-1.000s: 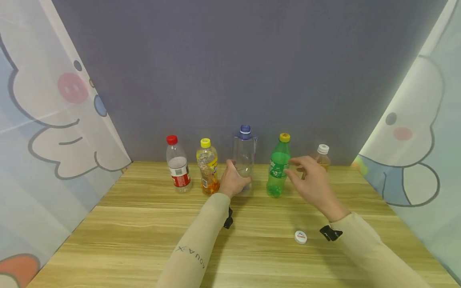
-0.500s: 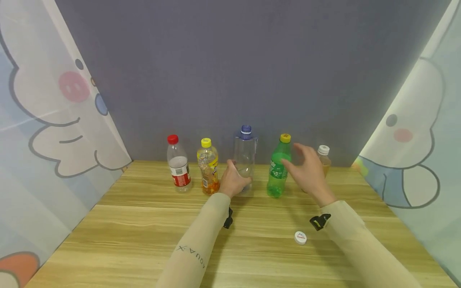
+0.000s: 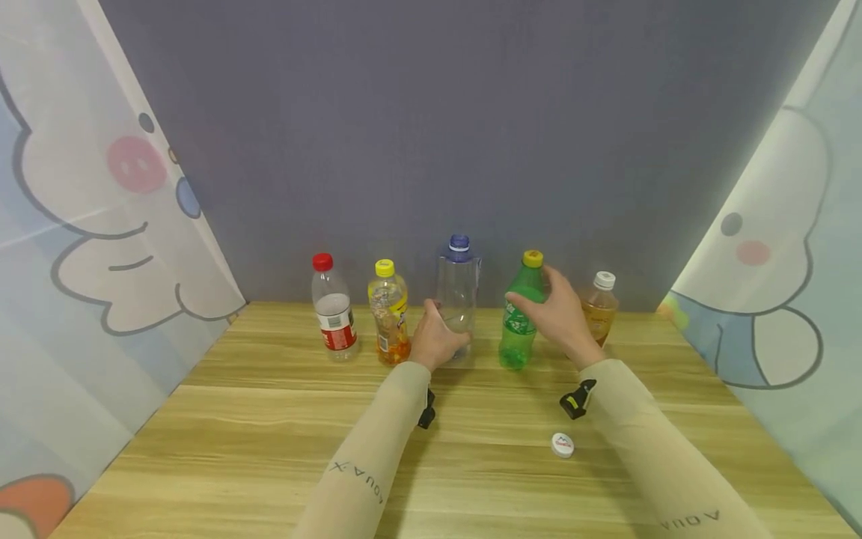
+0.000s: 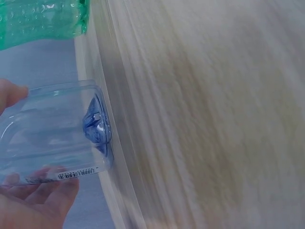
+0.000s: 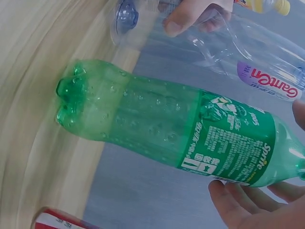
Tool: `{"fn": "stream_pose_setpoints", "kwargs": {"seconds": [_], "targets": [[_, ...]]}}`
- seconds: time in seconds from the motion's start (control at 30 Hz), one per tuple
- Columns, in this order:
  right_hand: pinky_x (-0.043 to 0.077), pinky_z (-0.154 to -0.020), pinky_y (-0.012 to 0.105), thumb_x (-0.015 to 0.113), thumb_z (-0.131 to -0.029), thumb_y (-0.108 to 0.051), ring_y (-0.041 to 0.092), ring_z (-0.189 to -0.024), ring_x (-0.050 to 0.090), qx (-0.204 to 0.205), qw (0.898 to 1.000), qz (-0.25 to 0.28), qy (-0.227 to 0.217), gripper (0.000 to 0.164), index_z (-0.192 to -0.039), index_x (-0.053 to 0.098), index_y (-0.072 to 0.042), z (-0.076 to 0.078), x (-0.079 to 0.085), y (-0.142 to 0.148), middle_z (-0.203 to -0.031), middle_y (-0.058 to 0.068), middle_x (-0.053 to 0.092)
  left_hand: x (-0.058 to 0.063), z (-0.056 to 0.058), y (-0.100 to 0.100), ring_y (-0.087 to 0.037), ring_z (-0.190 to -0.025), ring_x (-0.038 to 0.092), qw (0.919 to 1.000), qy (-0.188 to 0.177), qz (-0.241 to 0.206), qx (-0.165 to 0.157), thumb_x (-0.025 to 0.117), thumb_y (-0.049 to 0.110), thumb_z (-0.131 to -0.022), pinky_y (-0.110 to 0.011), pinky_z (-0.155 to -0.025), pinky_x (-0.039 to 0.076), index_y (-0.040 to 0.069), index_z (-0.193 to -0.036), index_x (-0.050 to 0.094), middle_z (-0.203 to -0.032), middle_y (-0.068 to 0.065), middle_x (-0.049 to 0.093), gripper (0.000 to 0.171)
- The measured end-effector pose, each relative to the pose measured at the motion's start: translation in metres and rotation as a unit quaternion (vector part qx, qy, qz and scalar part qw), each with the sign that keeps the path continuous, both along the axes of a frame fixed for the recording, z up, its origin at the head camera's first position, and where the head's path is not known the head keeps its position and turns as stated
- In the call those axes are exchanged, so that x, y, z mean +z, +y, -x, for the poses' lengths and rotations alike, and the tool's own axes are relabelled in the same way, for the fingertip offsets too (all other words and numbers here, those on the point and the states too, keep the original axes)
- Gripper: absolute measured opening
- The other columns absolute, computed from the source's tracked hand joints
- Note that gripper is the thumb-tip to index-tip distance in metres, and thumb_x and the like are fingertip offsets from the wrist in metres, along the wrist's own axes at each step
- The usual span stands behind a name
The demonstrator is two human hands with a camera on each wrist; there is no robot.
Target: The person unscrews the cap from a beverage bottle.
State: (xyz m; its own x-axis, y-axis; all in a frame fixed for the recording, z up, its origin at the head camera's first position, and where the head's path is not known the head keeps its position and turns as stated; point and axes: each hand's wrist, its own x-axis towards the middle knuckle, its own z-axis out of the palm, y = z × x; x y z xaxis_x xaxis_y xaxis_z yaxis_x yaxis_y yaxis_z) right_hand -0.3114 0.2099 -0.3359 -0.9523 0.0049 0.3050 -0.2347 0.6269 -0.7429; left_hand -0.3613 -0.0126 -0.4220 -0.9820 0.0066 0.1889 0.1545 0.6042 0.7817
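Observation:
My left hand [image 3: 438, 337] grips a clear plastic bottle [image 3: 458, 284] low on its body. Its blue neck shows no cap. In the left wrist view, the thumb [image 4: 14, 94] and fingers [image 4: 52, 195] lie on opposite sides of this bottle [image 4: 57, 129]. My right hand [image 3: 555, 311] is spread round the upper part of a green Sprite bottle [image 3: 517, 337] with a yellow cap. Seen from the right wrist, its fingers [image 5: 233, 200] meet the edge of the label, while the thumb [image 5: 299, 113] appears apart from the green bottle [image 5: 157, 124]. Both bottles stand upright.
A red-capped bottle [image 3: 334, 322] and a yellow-capped bottle [image 3: 387, 322] stand at the left. At the right stands a white-capped bottle [image 3: 601, 307] of amber drink. A loose white cap [image 3: 562, 445] lies on the wooden table [image 3: 269, 457]. A dark wall [image 3: 431, 135] rises behind.
My right hand has moved left from beside the white-capped bottle to the Sprite bottle, and its thumb now overlaps it. The left hand and the bottles have stayed in place.

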Motion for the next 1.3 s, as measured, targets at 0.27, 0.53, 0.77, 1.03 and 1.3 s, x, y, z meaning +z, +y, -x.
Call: {"fn": "stream_pose_setpoints", "kwargs": {"seconds": [0.27,0.53,0.77,1.03,1.3], "targets": [[0.037,-0.109,0.061,0.064,-0.097,-0.052,0.047,-0.135,0.044,0.002,1.000,0.004,-0.015,0.091,-0.158,0.024,0.002,0.002,-0.004,0.002,-0.153,0.029,0.039,0.004,-0.003,0.002,-0.037,-0.110,0.062,1.0000,0.007,0.002,-0.003,0.086,0.027,-0.076,-0.048,-0.095,0.052,0.007,-0.141,0.032,-0.128,-0.022,0.060,0.086],[0.041,-0.106,0.060,0.063,-0.096,-0.054,0.047,-0.131,0.048,0.006,1.000,-0.012,-0.022,0.090,-0.156,0.028,0.003,-0.005,-0.001,0.002,-0.149,0.030,0.044,0.003,-0.003,0.001,-0.037,-0.110,0.062,1.0000,0.005,0.006,0.001,0.086,0.028,-0.077,-0.048,-0.095,0.051,0.007,-0.141,0.032,-0.130,-0.022,0.059,0.087],[0.044,-0.104,0.060,0.064,-0.098,-0.049,0.047,-0.127,0.052,0.005,1.000,-0.024,-0.010,0.084,-0.154,0.032,0.004,-0.009,-0.003,-0.002,-0.145,0.030,0.048,0.003,-0.006,0.001,-0.038,-0.116,0.060,0.9999,0.009,0.000,0.006,0.088,0.031,-0.077,-0.049,-0.099,0.050,0.006,-0.142,0.034,-0.137,-0.022,0.056,0.088],[0.046,-0.102,0.060,0.063,-0.098,-0.050,0.046,-0.125,0.054,0.008,1.000,-0.028,-0.004,0.083,-0.154,0.033,0.004,-0.009,-0.004,-0.004,-0.143,0.030,0.050,0.001,-0.009,0.001,-0.039,-0.125,0.056,0.9998,0.009,-0.015,0.011,0.090,0.038,-0.076,-0.051,-0.104,0.046,0.006,-0.145,0.033,-0.142,-0.022,0.053,0.095],[0.043,-0.104,0.061,0.061,-0.099,-0.050,0.049,-0.129,0.050,-0.001,0.999,-0.045,-0.017,0.086,-0.155,0.028,0.007,-0.014,-0.003,-0.003,-0.147,0.032,0.046,-0.001,-0.016,0.002,-0.044,-0.130,0.051,0.9997,-0.005,-0.021,0.013,0.091,0.043,-0.075,-0.055,-0.107,0.043,0.006,-0.153,0.026,-0.148,-0.028,0.045,0.108]]}}
